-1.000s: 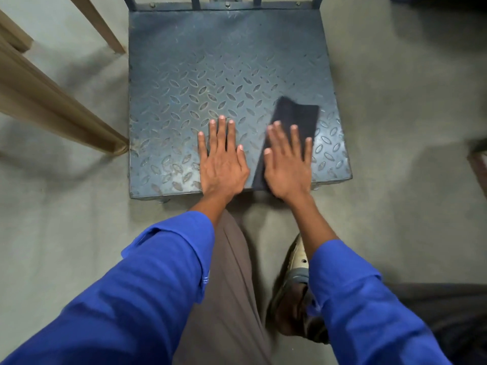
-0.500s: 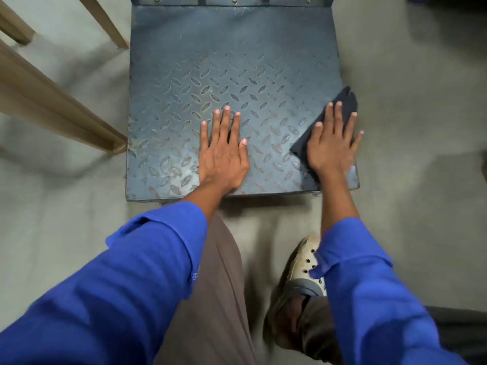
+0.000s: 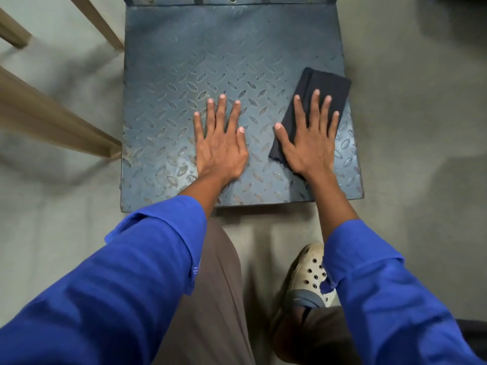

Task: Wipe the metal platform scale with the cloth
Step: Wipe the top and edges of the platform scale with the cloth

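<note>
The metal platform scale (image 3: 210, 48) is a dark blue-grey checker plate lying on the floor in front of me. A dark folded cloth (image 3: 326, 85) lies on its right side, one corner reaching the right edge. My right hand (image 3: 311, 138) presses flat on the near half of the cloth, fingers spread, thumb touching bare plate. My left hand (image 3: 220, 143) rests flat and empty on the plate's near middle, beside the right hand. Both sleeves are blue.
Light wooden beams (image 3: 52, 122) slant along the scale's left side, one ending close to its left edge. A rail with bolts (image 3: 232, 0) runs along the far edge. My pale perforated shoe (image 3: 308, 275) stands on the grey concrete floor just before the scale.
My right hand slid the cloth from the near middle out to the right edge, then back a little leftward; the cloth now lies flat and rectangular. The left hand stayed in place.
</note>
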